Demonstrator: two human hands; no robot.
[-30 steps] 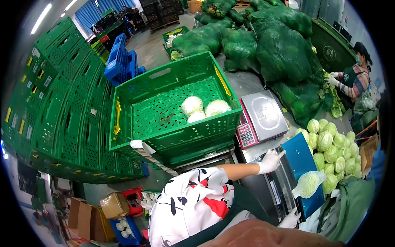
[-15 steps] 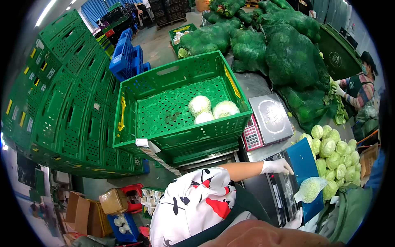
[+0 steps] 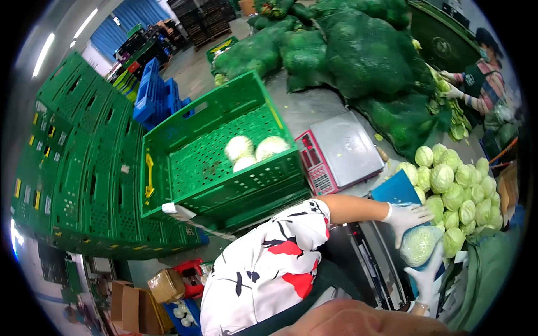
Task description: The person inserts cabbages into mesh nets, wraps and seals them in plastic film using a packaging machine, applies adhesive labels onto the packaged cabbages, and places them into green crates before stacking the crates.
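Note:
A pale green cabbage in clear wrap (image 3: pixel 419 246) lies on a blue board (image 3: pixel 395 191) at the lower right. My left hand (image 3: pixel 408 221), in a white glove, is at its upper side with fingers stretched out and spread. My right hand (image 3: pixel 427 275), also gloved, is at its lower right side, thumb apart from the straight fingers. The cabbage sits between both hands; whether the palms press on it I cannot tell. Beside them is a dark wrapping machine (image 3: pixel 372 263) with a long metal bar, partly hidden by my left arm.
Loose cabbages (image 3: pixel 453 193) are heaped right of the board. A scale (image 3: pixel 347 148) with a red keypad stands beside a green crate (image 3: pixel 224 190) holding several pale heads. Full green net sacks (image 3: pixel 364 61) lie behind. Crate stacks (image 3: pixel 84 168) rise at left. A co-worker (image 3: pixel 486 84) handles leaves at far right.
My left hand has moved from the machine bar to the cabbage. My right hand has come up from the machine's lower end to its other side. The view has shifted and tilted.

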